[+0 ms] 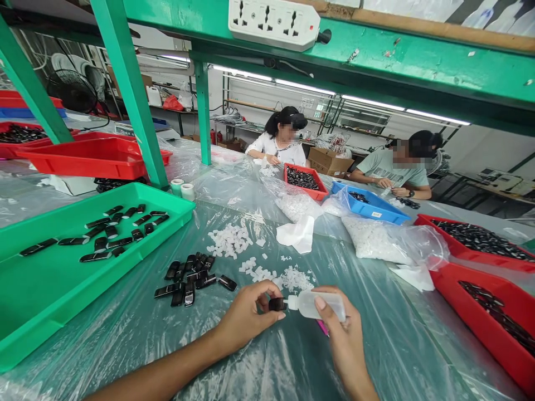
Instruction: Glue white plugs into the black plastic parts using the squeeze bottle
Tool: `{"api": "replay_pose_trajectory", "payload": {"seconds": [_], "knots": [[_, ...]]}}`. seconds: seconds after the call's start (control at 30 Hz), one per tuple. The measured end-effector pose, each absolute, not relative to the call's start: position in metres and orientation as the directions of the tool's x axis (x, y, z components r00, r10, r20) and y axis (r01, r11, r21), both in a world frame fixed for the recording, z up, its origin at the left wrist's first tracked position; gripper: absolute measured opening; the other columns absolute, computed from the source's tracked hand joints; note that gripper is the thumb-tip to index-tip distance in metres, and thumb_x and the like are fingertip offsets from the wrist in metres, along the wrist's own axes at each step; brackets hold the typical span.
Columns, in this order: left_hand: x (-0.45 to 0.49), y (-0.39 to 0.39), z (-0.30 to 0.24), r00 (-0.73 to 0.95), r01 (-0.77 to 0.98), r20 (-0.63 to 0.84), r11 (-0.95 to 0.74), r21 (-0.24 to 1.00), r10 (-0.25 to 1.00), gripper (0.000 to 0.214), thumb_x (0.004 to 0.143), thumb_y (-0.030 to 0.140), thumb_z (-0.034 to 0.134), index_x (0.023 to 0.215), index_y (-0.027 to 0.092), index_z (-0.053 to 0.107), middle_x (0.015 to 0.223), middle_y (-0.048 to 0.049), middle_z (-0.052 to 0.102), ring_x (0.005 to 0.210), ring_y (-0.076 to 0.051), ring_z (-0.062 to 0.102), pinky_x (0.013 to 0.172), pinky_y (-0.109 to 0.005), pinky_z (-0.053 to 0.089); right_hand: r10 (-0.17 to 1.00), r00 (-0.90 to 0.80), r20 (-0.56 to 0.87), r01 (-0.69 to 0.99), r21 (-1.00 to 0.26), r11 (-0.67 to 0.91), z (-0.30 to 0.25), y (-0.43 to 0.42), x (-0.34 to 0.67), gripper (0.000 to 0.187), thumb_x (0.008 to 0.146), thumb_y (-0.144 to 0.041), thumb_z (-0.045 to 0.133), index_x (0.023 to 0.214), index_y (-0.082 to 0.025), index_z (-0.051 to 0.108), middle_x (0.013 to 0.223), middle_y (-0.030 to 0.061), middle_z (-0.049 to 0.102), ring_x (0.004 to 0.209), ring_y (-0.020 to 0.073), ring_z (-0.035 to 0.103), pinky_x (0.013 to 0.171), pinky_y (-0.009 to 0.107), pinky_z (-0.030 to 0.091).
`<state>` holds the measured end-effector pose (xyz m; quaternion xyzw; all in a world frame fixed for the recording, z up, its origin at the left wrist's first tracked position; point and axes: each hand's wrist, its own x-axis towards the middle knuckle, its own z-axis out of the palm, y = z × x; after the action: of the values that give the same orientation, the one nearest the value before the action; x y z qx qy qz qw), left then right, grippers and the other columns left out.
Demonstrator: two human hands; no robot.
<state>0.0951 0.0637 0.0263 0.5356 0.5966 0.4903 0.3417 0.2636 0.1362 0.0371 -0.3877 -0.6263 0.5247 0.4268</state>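
Note:
Between the thumb and fingers of my left hand point(254, 309) is a small black plastic piece point(276, 304). My right hand point(345, 334) is wrapped round a translucent white squeeze bottle point(320, 305), held on its side. The bottle's nozzle points left and meets the black piece; whether it touches or goes inside I cannot tell. Under the bottle a thin pink object point(323, 327) shows in part. Just beyond my hands lie small white pieces point(296, 278) in loose heaps. A pile of glossy black pieces point(190, 277) rests left of them.
A green tray point(83, 298) with scattered black pieces stands at left, beside a green post point(129, 94). Red trays point(480, 312) of black pieces line the right. Bags of white pieces point(376, 242) lie farther back. Two people point(280, 146) work across the table. A green beam with a power strip point(273, 23) hangs overhead.

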Motion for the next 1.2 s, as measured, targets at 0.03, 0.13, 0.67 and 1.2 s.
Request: {"api": "replay_pose_trajectory", "payload": {"seconds": [0.03,0.13,0.67,1.2], "knots": [[0.095,0.063,0.027,-0.191,0.313,0.122,-0.057,0.948,0.974,0.011,0.073,0.019,0.065,0.080,0.018,0.057,0.076,0.0016,0.058,0.065,-0.013,0.052,0.056,-0.020,0.036,0.928,-0.339,0.154,0.049,-0.982,0.181,0.038,0.135,0.263,0.027,0.074,-0.045,0.062,0.080,-0.018,0.060,0.066,-0.0005,0.057,0.059,0.0134,0.050,0.053,0.020,0.040],[0.096,0.062,0.027,-0.191,0.329,0.132,-0.063,0.942,0.973,0.010,0.073,0.018,0.065,0.080,0.019,0.058,0.074,0.0021,0.058,0.064,-0.012,0.051,0.054,-0.019,0.035,0.913,-0.350,0.209,0.074,-0.966,0.249,0.038,0.134,0.263,0.025,0.075,-0.042,0.062,0.081,-0.019,0.059,0.068,-0.0005,0.058,0.060,0.0134,0.052,0.053,0.020,0.041],[0.096,0.062,0.027,-0.176,0.399,0.133,-0.052,0.915,0.975,0.010,0.076,0.026,0.064,0.080,0.019,0.057,0.078,0.0008,0.060,0.063,-0.013,0.053,0.052,-0.019,0.036,0.899,-0.295,0.325,0.155,-0.912,0.380,0.045,0.124,0.259,0.023,0.070,-0.039,0.065,0.077,-0.018,0.059,0.065,0.0006,0.058,0.052,0.0135,0.049,0.046,0.022,0.039],[0.093,0.063,0.025,-0.143,0.373,0.140,-0.078,0.925,0.980,0.014,0.079,0.025,0.059,0.091,0.019,0.063,0.089,-0.0043,0.062,0.072,-0.016,0.055,0.061,-0.022,0.041,0.910,-0.239,0.338,0.189,-0.903,0.385,0.046,0.121,0.257,0.027,0.067,-0.043,0.066,0.075,-0.019,0.060,0.060,-0.0008,0.057,0.049,0.0132,0.048,0.044,0.022,0.035]]}}
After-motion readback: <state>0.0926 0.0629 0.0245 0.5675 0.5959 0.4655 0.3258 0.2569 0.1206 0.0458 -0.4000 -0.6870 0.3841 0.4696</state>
